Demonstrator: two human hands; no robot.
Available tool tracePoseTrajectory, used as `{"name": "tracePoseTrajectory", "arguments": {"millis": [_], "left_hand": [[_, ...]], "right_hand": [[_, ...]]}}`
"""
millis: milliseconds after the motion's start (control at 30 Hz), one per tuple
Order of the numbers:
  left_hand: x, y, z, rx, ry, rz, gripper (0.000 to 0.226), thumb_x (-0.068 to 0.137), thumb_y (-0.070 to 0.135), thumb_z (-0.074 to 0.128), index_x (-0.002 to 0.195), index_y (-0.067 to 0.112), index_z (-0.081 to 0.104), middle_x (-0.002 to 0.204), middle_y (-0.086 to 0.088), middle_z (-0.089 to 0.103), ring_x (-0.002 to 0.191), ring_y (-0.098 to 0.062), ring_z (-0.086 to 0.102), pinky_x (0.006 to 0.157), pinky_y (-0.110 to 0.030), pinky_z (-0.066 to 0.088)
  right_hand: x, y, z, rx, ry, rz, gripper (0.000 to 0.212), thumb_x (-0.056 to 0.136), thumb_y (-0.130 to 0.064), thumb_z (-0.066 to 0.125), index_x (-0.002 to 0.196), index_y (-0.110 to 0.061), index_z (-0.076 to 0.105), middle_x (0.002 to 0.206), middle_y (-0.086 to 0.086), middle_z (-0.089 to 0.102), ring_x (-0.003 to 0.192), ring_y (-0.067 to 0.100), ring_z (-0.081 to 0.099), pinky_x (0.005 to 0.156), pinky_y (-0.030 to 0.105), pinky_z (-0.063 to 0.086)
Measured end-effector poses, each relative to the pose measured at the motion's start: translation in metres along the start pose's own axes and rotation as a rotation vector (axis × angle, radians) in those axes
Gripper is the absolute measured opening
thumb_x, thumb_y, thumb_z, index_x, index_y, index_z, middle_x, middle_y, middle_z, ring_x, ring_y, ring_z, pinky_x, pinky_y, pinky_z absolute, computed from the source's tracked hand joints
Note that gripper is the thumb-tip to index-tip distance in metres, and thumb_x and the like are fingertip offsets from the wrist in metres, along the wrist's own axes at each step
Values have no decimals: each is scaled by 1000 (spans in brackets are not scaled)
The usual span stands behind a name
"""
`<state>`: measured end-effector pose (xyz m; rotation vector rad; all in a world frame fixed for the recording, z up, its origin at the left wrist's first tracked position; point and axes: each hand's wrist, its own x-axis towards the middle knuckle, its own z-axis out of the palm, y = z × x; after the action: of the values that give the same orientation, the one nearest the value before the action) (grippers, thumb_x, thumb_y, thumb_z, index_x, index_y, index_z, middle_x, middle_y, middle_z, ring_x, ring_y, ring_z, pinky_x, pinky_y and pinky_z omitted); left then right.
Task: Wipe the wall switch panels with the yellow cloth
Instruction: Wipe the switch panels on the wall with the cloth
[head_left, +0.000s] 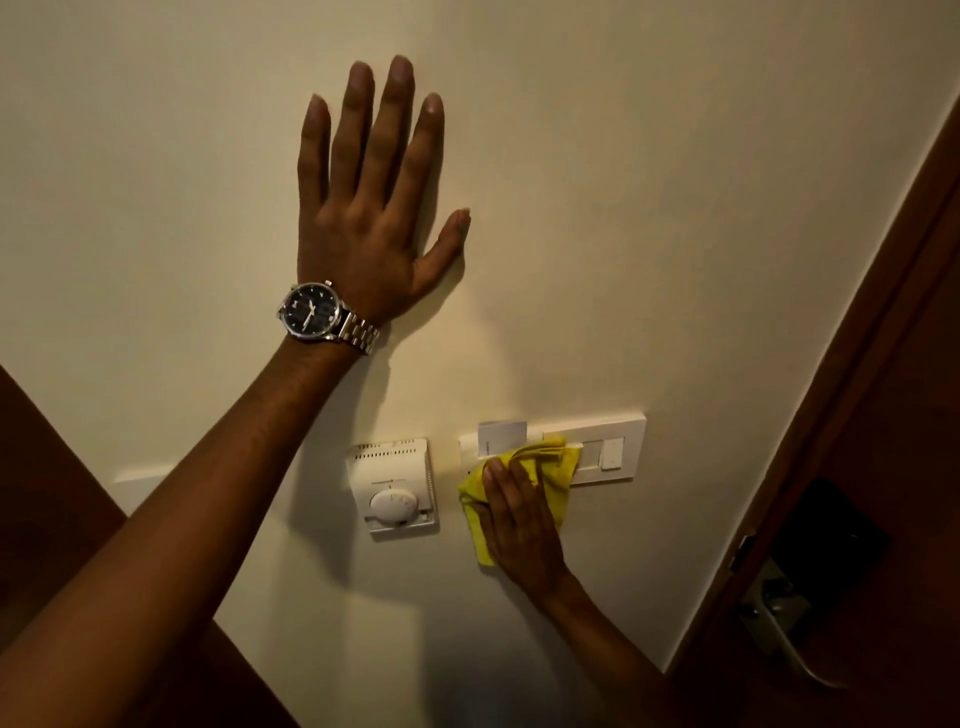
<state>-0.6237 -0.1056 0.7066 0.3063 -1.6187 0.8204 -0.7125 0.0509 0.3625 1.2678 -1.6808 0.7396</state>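
My right hand (522, 525) presses the yellow cloth (550, 467) flat against the left half of a wide white switch panel (618, 447) low on the wall. The cloth hides that half; a white card slot (501, 435) sticks out above it, and one rocker switch (612, 453) shows to the right. A white thermostat panel (397, 488) with a round dial sits just left of the cloth, uncovered. My left hand (369, 208), with a metal wristwatch, lies flat on the bare wall high above the panels, fingers spread, holding nothing.
A dark wooden door frame (852, 364) runs diagonally along the right, with a metal door handle and lock (779, 618) at the lower right. Dark wood (47, 493) also fills the lower left. The cream wall (623, 208) between is bare.
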Motion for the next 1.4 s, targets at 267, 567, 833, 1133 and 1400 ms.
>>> {"name": "tracePoseTrajectory", "arguments": {"millis": [267, 567, 833, 1133, 1400], "left_hand": [[-3, 1, 1, 10, -3, -4, 73, 106, 61, 42, 160, 12, 38, 163, -20, 40, 151, -43, 35, 125, -59, 26], [-1, 1, -3, 17, -22, -6, 74, 105, 61, 42, 159, 11, 39, 163, -20, 40, 152, -42, 35, 125, -59, 26], [-2, 2, -4, 10, -34, -8, 73, 105, 60, 44, 159, 11, 40, 163, -19, 40, 152, -41, 35, 125, -60, 27], [0, 0, -2, -3, -38, -22, 73, 105, 60, 43, 159, 11, 40, 163, -19, 39, 153, -40, 34, 126, -59, 25], [-1, 2, -4, -9, -43, -29, 72, 105, 60, 44, 158, 11, 43, 162, -19, 41, 152, -40, 35, 126, -59, 27]], "right_hand": [[10, 12, -2, 55, -7, -17, 62, 106, -28, 43, 159, -10, 16, 163, 8, 22, 155, 24, 16, 128, 38, 15], [35, -10, 6, 44, 97, 175, 58, 109, -28, 32, 158, -4, 12, 168, 13, 5, 156, 29, 8, 129, 43, 8], [28, -10, 11, -33, 185, 88, 64, 106, -33, 37, 157, -2, 15, 167, 15, 9, 155, 31, 12, 127, 47, 16], [19, -12, 11, -34, 169, 24, 63, 106, -31, 35, 158, -5, 13, 168, 14, 6, 156, 30, 8, 126, 53, 12], [12, -18, 18, -27, 182, 70, 62, 107, -30, 35, 157, 0, 15, 167, 17, 8, 155, 33, 9, 120, 56, 21]]}}
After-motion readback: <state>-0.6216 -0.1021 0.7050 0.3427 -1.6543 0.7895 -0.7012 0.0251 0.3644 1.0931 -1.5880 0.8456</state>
